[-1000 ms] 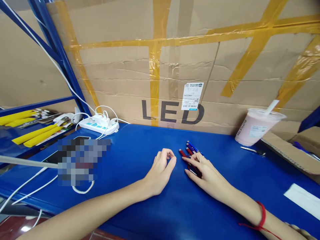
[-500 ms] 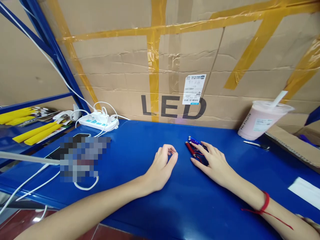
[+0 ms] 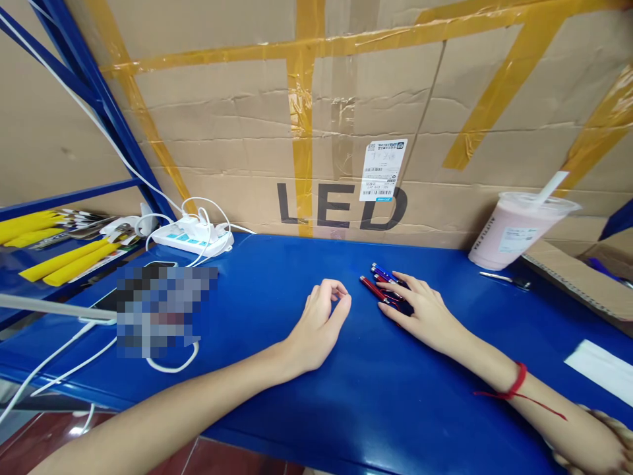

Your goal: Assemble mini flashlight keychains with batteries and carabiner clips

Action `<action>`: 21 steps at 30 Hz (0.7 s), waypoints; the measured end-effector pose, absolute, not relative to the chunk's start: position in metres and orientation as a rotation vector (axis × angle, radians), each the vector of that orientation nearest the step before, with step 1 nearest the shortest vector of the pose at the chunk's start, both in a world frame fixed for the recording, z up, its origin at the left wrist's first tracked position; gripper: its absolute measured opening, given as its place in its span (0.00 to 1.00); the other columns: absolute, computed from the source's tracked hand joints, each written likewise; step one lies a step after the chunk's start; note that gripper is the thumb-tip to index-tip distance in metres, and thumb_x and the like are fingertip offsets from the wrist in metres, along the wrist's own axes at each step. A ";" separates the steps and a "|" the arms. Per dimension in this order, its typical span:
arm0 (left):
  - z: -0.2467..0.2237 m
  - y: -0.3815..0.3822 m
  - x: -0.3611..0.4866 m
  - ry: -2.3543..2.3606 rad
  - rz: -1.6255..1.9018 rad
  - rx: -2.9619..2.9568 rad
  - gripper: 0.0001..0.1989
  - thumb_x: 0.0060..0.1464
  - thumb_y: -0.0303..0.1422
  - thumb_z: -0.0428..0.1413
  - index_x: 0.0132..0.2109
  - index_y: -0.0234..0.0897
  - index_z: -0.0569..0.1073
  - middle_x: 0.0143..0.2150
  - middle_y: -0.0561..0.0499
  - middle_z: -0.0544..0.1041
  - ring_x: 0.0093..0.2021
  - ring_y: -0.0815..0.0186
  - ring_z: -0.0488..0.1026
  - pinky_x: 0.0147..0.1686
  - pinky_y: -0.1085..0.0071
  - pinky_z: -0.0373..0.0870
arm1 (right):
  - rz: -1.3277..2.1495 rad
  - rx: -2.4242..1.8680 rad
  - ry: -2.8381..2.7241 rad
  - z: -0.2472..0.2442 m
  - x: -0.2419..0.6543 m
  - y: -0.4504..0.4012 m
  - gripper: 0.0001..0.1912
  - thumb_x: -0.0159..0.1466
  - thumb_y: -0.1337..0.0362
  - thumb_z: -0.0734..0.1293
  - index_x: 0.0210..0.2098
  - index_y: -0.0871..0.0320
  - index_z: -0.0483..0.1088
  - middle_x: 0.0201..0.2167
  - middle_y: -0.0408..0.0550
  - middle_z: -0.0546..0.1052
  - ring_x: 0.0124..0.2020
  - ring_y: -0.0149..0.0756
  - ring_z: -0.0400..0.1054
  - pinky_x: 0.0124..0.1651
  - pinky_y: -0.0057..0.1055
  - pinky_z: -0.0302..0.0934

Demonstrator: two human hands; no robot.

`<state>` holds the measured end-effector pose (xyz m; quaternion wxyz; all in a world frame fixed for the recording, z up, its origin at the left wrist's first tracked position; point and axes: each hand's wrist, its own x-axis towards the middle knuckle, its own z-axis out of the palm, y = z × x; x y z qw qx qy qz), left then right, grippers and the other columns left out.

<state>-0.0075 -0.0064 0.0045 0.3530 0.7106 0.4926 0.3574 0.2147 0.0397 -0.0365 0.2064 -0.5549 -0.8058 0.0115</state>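
Note:
Several slim pen-like sticks with silver tips lie in a small cluster on the blue tabletop (image 3: 376, 409). One at the near left is red (image 3: 372, 287), and a blue one (image 3: 384, 272) lies at the far side. My right hand (image 3: 420, 305) is palm down over the cluster with fingers spread, its fingertips touching the sticks and covering part of them. To the left of them my left hand (image 3: 319, 324) rests on its side on the tabletop. Its fingers are loosely curled, with a hollow between them and the thumb, and nothing shows inside.
A large taped cardboard box (image 3: 237, 145) stands behind. On the right are a drink cup with a straw (image 3: 514, 231), a small dark-and-silver item (image 3: 504, 280), an open carton (image 3: 573, 277) and white paper (image 3: 601, 371). A power strip (image 3: 192, 237), cables and a phone (image 3: 111, 293) lie left.
The near red stick has swung outward to the left under my right hand's fingers. My left hand keeps its place and pose. The whole view has shifted slightly.

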 end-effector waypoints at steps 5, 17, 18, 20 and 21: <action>0.007 -0.008 -0.008 1.275 0.939 1.856 0.09 0.62 0.38 0.40 0.42 0.39 0.60 0.44 0.47 0.66 0.48 0.62 0.62 0.53 0.59 0.57 | 0.088 -1.586 -2.249 -0.032 0.215 0.040 0.27 0.60 0.47 0.60 0.54 0.50 0.68 0.61 0.53 0.60 0.59 0.52 0.56 0.54 0.53 0.56; 0.005 -0.006 -0.006 1.277 0.930 1.862 0.10 0.63 0.38 0.40 0.42 0.39 0.61 0.44 0.48 0.65 0.48 0.63 0.62 0.52 0.60 0.56 | 0.114 -1.504 -2.289 -0.031 0.215 0.040 0.23 0.62 0.50 0.59 0.53 0.50 0.69 0.60 0.47 0.64 0.55 0.50 0.59 0.53 0.53 0.56; 0.005 -0.006 -0.006 1.272 0.933 1.870 0.10 0.63 0.38 0.40 0.42 0.39 0.61 0.43 0.48 0.65 0.48 0.63 0.61 0.52 0.60 0.56 | 0.118 -1.498 -2.287 -0.031 0.215 0.040 0.23 0.62 0.50 0.59 0.53 0.51 0.69 0.60 0.47 0.64 0.55 0.50 0.59 0.53 0.52 0.56; 0.004 -0.006 -0.007 1.265 0.932 1.881 0.10 0.63 0.38 0.40 0.42 0.39 0.61 0.43 0.49 0.65 0.48 0.63 0.61 0.52 0.60 0.56 | 0.128 -1.477 -2.292 -0.030 0.215 0.041 0.23 0.62 0.50 0.59 0.52 0.51 0.70 0.59 0.48 0.64 0.54 0.50 0.59 0.53 0.52 0.56; 0.004 -0.006 -0.007 1.264 0.930 1.886 0.10 0.63 0.38 0.40 0.42 0.39 0.61 0.43 0.49 0.65 0.48 0.63 0.62 0.52 0.61 0.56 | 0.135 -1.461 -2.301 -0.030 0.215 0.041 0.22 0.62 0.51 0.59 0.52 0.51 0.70 0.59 0.48 0.65 0.54 0.49 0.59 0.53 0.52 0.56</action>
